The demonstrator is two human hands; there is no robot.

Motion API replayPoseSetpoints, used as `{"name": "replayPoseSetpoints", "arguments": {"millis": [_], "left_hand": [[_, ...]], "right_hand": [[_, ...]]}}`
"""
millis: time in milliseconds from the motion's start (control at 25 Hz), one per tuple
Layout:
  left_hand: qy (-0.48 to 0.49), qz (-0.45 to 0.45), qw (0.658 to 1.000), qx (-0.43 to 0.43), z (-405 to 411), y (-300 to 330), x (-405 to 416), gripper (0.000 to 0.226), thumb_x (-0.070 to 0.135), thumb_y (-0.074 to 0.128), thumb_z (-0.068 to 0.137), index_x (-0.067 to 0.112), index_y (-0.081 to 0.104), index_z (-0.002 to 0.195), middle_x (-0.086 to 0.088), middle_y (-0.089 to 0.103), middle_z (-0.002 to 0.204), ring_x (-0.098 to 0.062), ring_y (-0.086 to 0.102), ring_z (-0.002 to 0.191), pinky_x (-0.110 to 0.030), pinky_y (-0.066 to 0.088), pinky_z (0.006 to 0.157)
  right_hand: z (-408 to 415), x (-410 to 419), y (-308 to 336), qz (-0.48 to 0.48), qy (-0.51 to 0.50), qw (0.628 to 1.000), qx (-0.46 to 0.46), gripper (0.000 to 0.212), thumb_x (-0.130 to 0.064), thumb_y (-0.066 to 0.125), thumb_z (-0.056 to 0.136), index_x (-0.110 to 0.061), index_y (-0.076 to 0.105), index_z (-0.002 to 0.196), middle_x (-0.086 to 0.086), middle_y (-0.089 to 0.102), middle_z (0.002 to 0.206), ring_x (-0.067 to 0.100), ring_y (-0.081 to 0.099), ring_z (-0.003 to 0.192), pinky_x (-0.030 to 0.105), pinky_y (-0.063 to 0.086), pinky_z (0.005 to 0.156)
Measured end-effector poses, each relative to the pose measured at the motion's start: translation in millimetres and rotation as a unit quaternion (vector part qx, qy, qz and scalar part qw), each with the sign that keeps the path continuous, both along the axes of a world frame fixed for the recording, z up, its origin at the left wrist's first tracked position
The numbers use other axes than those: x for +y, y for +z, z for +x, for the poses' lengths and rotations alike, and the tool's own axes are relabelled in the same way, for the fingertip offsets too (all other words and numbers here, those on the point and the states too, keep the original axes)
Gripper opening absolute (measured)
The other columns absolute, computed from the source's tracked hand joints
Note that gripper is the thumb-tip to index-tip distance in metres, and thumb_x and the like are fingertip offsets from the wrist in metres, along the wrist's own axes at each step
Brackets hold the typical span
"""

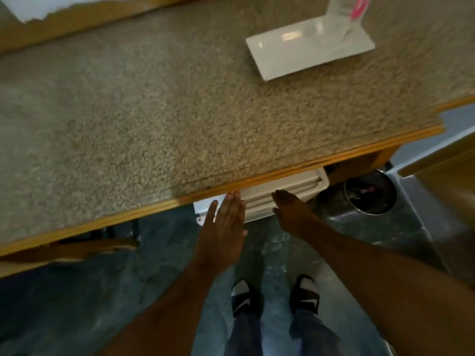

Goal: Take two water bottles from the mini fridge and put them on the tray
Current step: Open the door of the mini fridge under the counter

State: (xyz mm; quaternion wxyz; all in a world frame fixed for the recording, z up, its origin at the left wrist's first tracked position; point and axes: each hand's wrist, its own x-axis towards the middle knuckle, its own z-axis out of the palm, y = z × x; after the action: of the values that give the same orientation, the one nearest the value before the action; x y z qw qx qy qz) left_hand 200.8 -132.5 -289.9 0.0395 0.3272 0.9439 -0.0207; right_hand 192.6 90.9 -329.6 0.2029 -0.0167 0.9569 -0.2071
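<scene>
A white rectangular tray (285, 56) lies on the speckled countertop at the upper right. One clear water bottle with a pink label (344, 14) stands on its right part, its top cut off by the frame edge. Under the counter's front edge shows the white top of the mini fridge door (282, 192). My left hand (223, 227) is flat with fingers stretched out, resting against the door's left part. My right hand (290, 211) reaches toward the door's middle, fingers extended, holding nothing. The fridge's inside is hidden.
The countertop (154, 111) with a wooden rim fills most of the view. A round dark waste bin (370, 192) stands on the floor right of the fridge. A wooden chair (77, 249) is tucked under the counter at left. My feet (275, 296) stand on blue-grey floor.
</scene>
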Motion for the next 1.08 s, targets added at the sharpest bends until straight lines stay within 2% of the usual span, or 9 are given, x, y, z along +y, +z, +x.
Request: {"name": "replayPoseSetpoints", "arguments": {"millis": [80, 120, 200, 280, 440, 560, 680, 920, 1080], "left_hand": [[0.044, -0.010, 0.998, -0.034, 3.8, -36.9, -19.2, 0.070, 0.033, 0.046, 0.092, -0.004, 0.021, 0.146, -0.027, 0.022, 0.155, -0.042, 0.019, 0.145, -0.056, 0.017, 0.120], [0.077, 0.002, 0.995, -0.061, -0.4, -51.2, -24.5, 0.068, 0.029, 0.048, 0.091, -0.005, 0.023, 0.145, -0.028, 0.023, 0.155, -0.043, 0.019, 0.145, -0.057, 0.021, 0.119], [0.138, 0.013, 0.982, -0.127, -9.8, -83.4, -35.7, 0.066, 0.026, 0.047, 0.093, -0.005, 0.022, 0.145, -0.028, 0.020, 0.156, -0.042, 0.016, 0.147, -0.054, 0.018, 0.121], [0.152, 0.004, 0.978, -0.143, -17.0, -116.7, -45.8, 0.062, 0.027, 0.040, 0.095, -0.005, 0.023, 0.145, -0.028, 0.024, 0.156, -0.040, 0.020, 0.147, -0.050, 0.017, 0.122], [0.144, -0.001, 0.978, -0.150, -28.2, -165.5, -50.0, 0.056, 0.028, 0.039, 0.094, -0.007, 0.036, 0.138, -0.029, 0.047, 0.140, -0.041, 0.043, 0.130, -0.049, 0.032, 0.113], [0.154, 0.007, 0.980, -0.127, -33.7, -185.4, -55.9, 0.052, 0.030, 0.038, 0.090, -0.002, 0.041, 0.132, -0.025, 0.051, 0.132, -0.041, 0.048, 0.120, -0.047, 0.040, 0.103], [0.169, 0.025, 0.979, -0.113, -32.3, -193.4, -57.4, 0.050, 0.030, 0.041, 0.088, -0.001, 0.043, 0.129, -0.022, 0.050, 0.131, -0.040, 0.049, 0.116, -0.048, 0.043, 0.100], [0.185, 0.039, 0.976, -0.108, -32.4, -192.3, -55.5, 0.048, 0.028, 0.042, 0.086, -0.001, 0.047, 0.124, -0.021, 0.052, 0.128, -0.040, 0.050, 0.109, -0.048, 0.043, 0.095], [0.184, 0.043, 0.976, -0.106, -29.1, -193.3, -53.6, 0.049, 0.027, 0.040, 0.086, -0.001, 0.045, 0.127, -0.021, 0.051, 0.130, -0.039, 0.050, 0.113, -0.048, 0.042, 0.098]], "right_hand": [[1.6, -19.3, -28.9, 0.005, 0.019, 1.000, 0.015, 0.053, 0.002, 0.078, 0.075, 0.019, 0.058, 0.120, 0.040, 0.057, 0.123, 0.055, 0.060, 0.109, 0.063, 0.049, 0.090], [-0.2, -24.3, -39.3, 0.009, 0.027, 0.999, 0.015, 0.053, 0.001, 0.075, 0.078, 0.019, 0.055, 0.123, 0.041, 0.053, 0.127, 0.054, 0.057, 0.114, 0.060, 0.046, 0.096], [-3.2, -34.7, -67.9, 0.034, 0.080, 0.996, 0.036, 0.051, -0.010, 0.055, 0.096, 0.011, 0.039, 0.140, 0.034, 0.035, 0.147, 0.044, 0.037, 0.138, 0.045, 0.024, 0.117], [-7.1, -41.0, -97.6, 0.024, 0.092, 0.994, 0.060, 0.050, -0.016, 0.046, 0.100, 0.007, 0.036, 0.143, 0.030, 0.032, 0.151, 0.040, 0.031, 0.142, 0.044, 0.017, 0.120], [-18.8, -65.4, -131.6, 0.031, 0.078, 0.994, 0.069, 0.047, -0.024, 0.042, 0.100, 0.004, 0.044, 0.139, 0.024, 0.042, 0.147, 0.036, 0.038, 0.136, 0.042, 0.024, 0.116], [-22.8, -79.5, -148.1, 0.024, 0.038, 0.993, 0.110, 0.038, -0.018, 0.048, 0.096, 0.006, 0.055, 0.125, 0.025, 0.054, 0.132, 0.040, 0.049, 0.121, 0.044, 0.038, 0.107], [-19.6, -86.9, -157.0, 0.032, 0.006, 0.987, 0.155, 0.028, -0.010, 0.055, 0.089, 0.007, 0.061, 0.111, 0.024, 0.060, 0.118, 0.041, 0.056, 0.104, 0.046, 0.049, 0.090], [-20.0, -87.3, -156.2, 0.057, 0.022, 0.983, 0.173, 0.026, -0.008, 0.059, 0.086, 0.008, 0.064, 0.105, 0.025, 0.062, 0.116, 0.043, 0.058, 0.098, 0.047, 0.050, 0.087], [-19.9, -85.1, -155.9, 0.062, 0.026, 0.983, 0.170, 0.025, -0.009, 0.059, 0.087, 0.008, 0.064, 0.105, 0.025, 0.063, 0.116, 0.043, 0.058, 0.101, 0.048, 0.050, 0.089]]}}
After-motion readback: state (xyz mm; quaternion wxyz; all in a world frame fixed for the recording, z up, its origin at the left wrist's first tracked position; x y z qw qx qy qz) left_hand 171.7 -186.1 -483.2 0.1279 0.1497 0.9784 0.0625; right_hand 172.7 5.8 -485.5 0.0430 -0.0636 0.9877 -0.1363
